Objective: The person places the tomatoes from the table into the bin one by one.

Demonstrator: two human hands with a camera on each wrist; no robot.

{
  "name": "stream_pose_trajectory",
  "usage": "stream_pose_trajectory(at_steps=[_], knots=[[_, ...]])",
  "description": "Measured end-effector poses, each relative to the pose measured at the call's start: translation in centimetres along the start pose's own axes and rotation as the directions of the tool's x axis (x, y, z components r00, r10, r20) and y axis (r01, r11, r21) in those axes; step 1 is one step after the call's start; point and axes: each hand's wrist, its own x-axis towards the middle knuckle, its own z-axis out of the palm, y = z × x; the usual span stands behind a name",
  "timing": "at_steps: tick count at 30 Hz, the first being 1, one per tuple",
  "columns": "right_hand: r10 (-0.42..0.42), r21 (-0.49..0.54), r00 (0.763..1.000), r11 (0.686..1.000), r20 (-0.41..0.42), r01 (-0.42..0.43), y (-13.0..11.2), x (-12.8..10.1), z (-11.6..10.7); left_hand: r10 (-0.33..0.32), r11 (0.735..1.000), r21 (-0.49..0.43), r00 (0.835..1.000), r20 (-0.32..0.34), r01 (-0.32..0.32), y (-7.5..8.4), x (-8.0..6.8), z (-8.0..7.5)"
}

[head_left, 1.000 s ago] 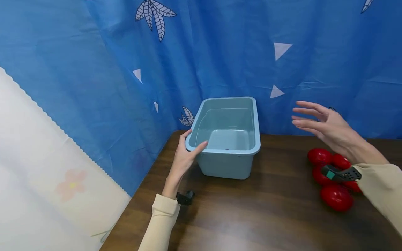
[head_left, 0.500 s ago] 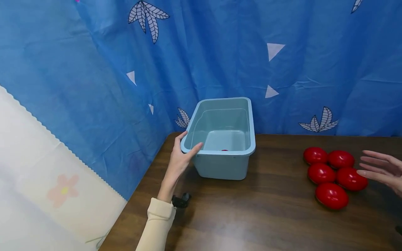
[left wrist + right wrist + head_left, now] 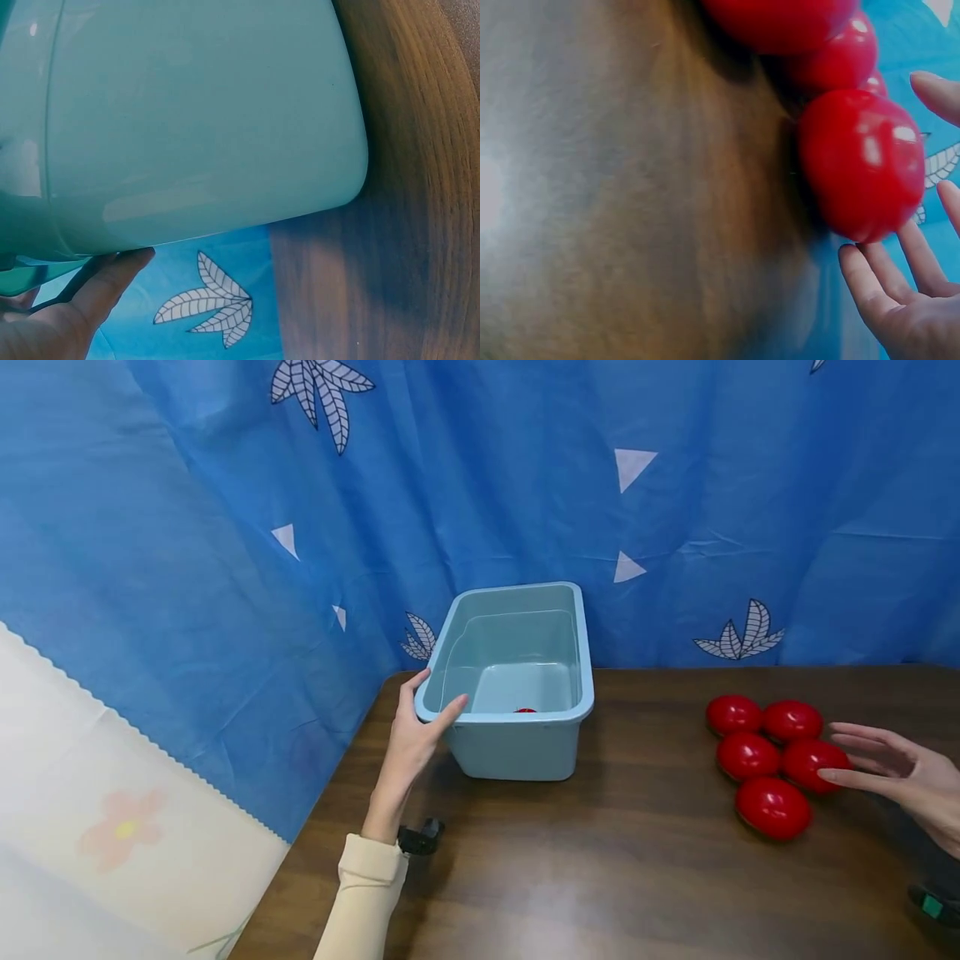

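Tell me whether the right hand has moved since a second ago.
Yes. The right hand has dropped from above the red balls to their right side, fingers open and reaching toward them on the table.

bin [image 3: 517, 693] back-left on table [image 3: 615, 877] — left grip [image 3: 411, 745] at its corner | balls [image 3: 772, 752] right

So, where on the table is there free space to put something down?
The widest bare patch of the table lies between the blue bin and the red balls, and runs to the near edge. The right side is crowded: five balls clustered, right hand beside them. The left hand grips the bin's corner.
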Motion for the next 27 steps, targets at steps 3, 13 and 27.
stream_pose_trajectory(at_steps=[3, 13, 27], knots=[[0.059, -0.024, 0.998, 0.998, 0.008, -0.058, -1.3, 0.0, 0.6, 0.003, 1.0, -0.001, 1.0, -0.005, -0.003, -0.1, 0.0, -0.3], [0.109, -0.126, 0.994, 0.986, 0.006, -0.108, -1.0, 0.6, 1.1, 0.003, 1.0, -0.001, 1.0, -0.003, -0.003, 0.1, -0.1, -0.1], [0.171, -0.051, 0.983, 0.983, -0.068, -0.175, -1.0, 0.4, 1.3, 0.002, 1.0, 0.0, 1.0, -0.005, -0.002, 0.0, -0.1, -0.1]])
